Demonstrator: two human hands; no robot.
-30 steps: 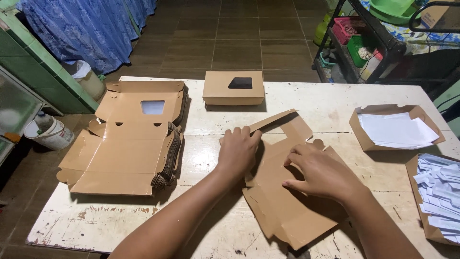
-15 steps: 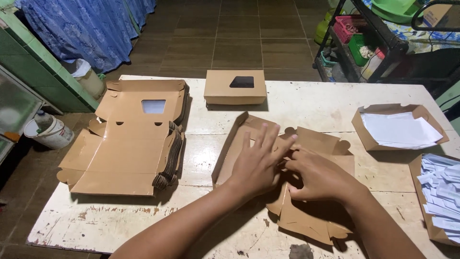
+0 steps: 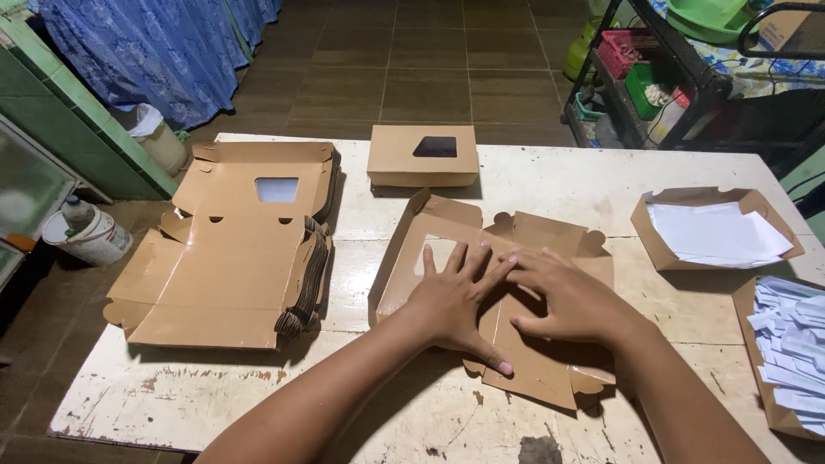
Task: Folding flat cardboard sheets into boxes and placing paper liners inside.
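Note:
A brown cardboard box blank (image 3: 550, 236) with a window cut-out lies partly folded on the white table (image 3: 533, 176) in front of me. My left hand (image 3: 455, 301) presses flat on its middle, fingers spread, just below the window. My right hand (image 3: 563, 296) lies flat beside it on the same panel, fingertips touching the left hand's fingers. The blank's far flaps (image 3: 430, 210) stand up a little.
A stack of flat window box blanks (image 3: 232, 266) lies at the left. A finished closed box (image 3: 423, 156) stands at the far middle. An open box with white sheets (image 3: 718, 228) and another with paper slips (image 3: 791, 344) sit at the right. A bucket (image 3: 86, 236) stands on the floor.
The blank has been turned and spread flatter, with its window panel now at the far left. Both hands have come together, pressing flat on its middle.

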